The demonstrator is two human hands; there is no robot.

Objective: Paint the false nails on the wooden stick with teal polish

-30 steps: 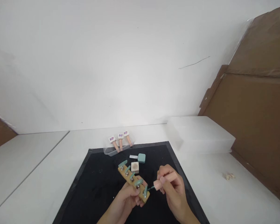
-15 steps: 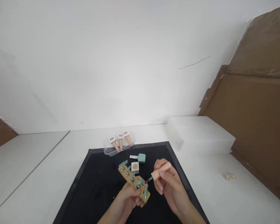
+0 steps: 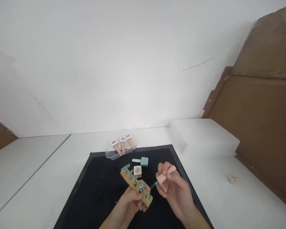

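Observation:
My left hand [image 3: 131, 203] grips the near end of a wooden nail holder [image 3: 134, 185] that carries several teal false nails on metal studs. My right hand [image 3: 173, 189] pinches a pink polish brush cap [image 3: 165, 175], its teal-tipped brush pointing at the nearest nail on the holder. Both hands hover over a black mat [image 3: 97, 190]. Behind the holder stand a teal polish bottle [image 3: 144, 161] lying by a silver piece and a small cream square block [image 3: 137, 170].
A clear tray [image 3: 114, 154] with three pink-handled bottles sits at the mat's far edge. A white plastic box [image 3: 205, 136] stands at the right rear. Small pale bits [image 3: 233, 180] lie on the white table at right. Brown board leans at far right.
My right hand has turned the brush cap upward and shifted it slightly back from the holder's near end. The left hand and holder have barely moved.

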